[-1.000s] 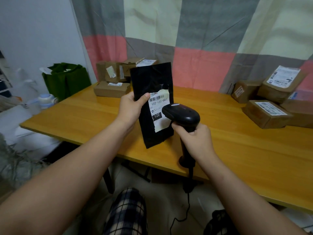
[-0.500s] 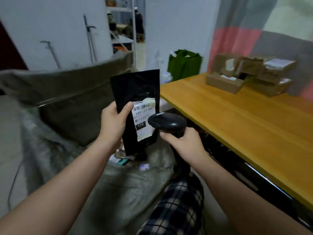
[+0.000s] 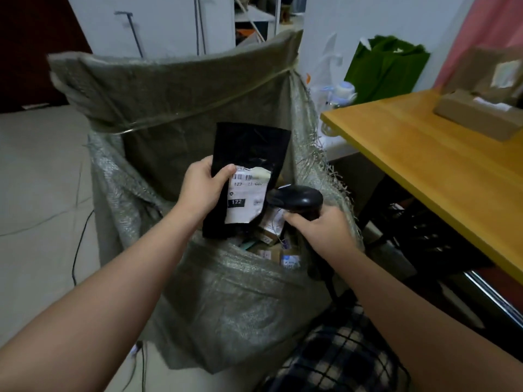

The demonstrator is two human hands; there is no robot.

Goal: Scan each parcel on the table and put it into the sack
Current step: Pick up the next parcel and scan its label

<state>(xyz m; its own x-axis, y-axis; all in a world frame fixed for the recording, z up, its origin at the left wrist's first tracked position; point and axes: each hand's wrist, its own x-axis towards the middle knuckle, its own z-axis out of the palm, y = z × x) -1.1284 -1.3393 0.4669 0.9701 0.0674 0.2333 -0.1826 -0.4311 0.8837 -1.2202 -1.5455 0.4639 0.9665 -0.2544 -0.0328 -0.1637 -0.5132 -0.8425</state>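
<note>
Black parcel (image 3: 249,165) hangs over the open sack (image 3: 198,89), left hand (image 3: 202,188) fingers pinching its edge; right hand (image 3: 319,230) fingers curl round the scanner (image 3: 297,200).

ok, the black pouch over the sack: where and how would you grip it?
The black pouch is flat, thin and near upright, so pinch its left long edge at mid-height, coming from the left, thumb in front, fingers behind, as the left hand does. That probably leaves most of the label clear.
</note>
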